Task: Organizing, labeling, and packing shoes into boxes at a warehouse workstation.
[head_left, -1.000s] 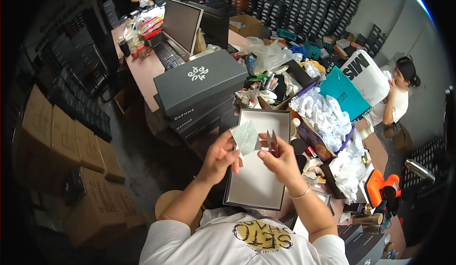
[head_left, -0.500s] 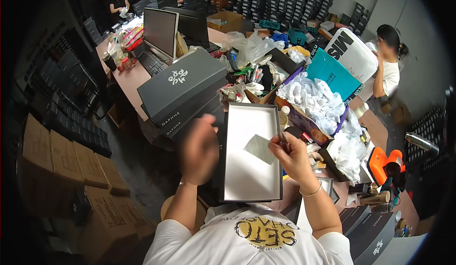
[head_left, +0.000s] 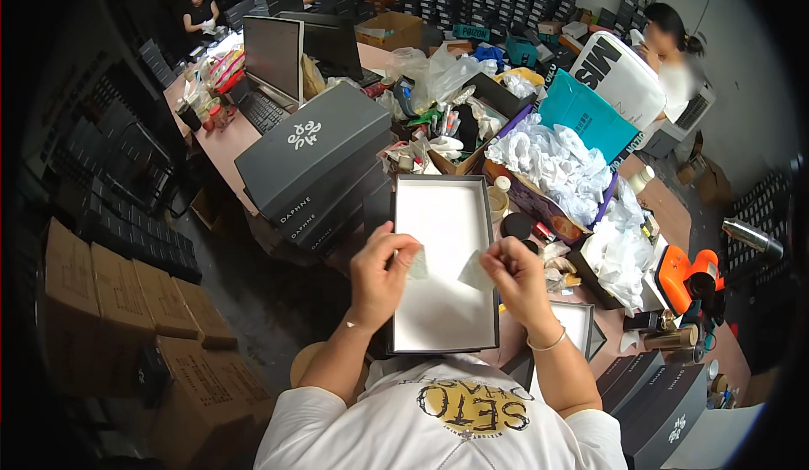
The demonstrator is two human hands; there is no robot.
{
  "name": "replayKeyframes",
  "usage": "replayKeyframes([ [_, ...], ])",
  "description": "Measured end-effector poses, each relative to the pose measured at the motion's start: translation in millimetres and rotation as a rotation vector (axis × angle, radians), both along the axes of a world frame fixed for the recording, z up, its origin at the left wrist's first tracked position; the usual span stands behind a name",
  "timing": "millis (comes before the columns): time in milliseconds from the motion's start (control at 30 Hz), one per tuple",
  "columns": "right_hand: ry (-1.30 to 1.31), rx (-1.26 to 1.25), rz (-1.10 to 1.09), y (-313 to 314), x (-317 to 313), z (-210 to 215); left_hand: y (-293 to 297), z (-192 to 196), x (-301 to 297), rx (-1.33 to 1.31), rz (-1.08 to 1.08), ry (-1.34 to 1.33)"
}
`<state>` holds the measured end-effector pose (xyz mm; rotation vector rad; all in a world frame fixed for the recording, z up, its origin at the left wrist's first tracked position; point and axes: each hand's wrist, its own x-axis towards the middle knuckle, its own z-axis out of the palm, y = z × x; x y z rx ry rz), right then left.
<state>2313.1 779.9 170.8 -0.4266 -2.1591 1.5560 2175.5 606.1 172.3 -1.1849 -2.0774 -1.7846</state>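
An open shoe box lid or tray (head_left: 442,322), white inside with black edges, lies in front of my body at the table's edge. Above its left side my left hand (head_left: 379,274) pinches a small piece of thin, pale grey-green paper (head_left: 418,265) between thumb and fingers. On the other side my right hand (head_left: 518,278) holds a similar pale paper piece (head_left: 474,273) in a pinch. White box lining shows between the two pieces. Both hands are held over the box, with their fingertips facing each other.
Dark grey shoe boxes (head_left: 316,154) are stacked left of the open box. Crumpled white paper (head_left: 552,154) fills a purple carton to the right. Orange tape dispenser (head_left: 674,278), metal flask (head_left: 750,238) and more shoe boxes (head_left: 661,415) stand farther right. Cartons (head_left: 118,289) line the left floor.
My left hand has come in from the left and now pinches paper. One paper piece showed at my right hand before; now a piece shows at each hand. The far-right person has shifted.
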Motion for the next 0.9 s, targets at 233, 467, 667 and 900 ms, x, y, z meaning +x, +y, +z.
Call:
replayKeyframes([
  [233,0.003,-0.203,-0.063,21.5,11.7,1.2,7.7,3.0,-23.8,-0.237,-0.198,-0.194],
  [467,-0.048,-0.222,-0.077,28.7,29.7,-11.1,65.9,-9.3,-81.9,-0.698,-0.555,0.020],
  [667,-0.065,-0.208,-0.130,30.0,44.6,-18.3,70.5,-24.0,-76.8,-0.891,-0.835,-0.158],
  [900,-0.062,-0.263,-0.128,27.6,41.9,-24.3,67.8,-32.3,-54.5,-0.966,-0.632,0.294],
])
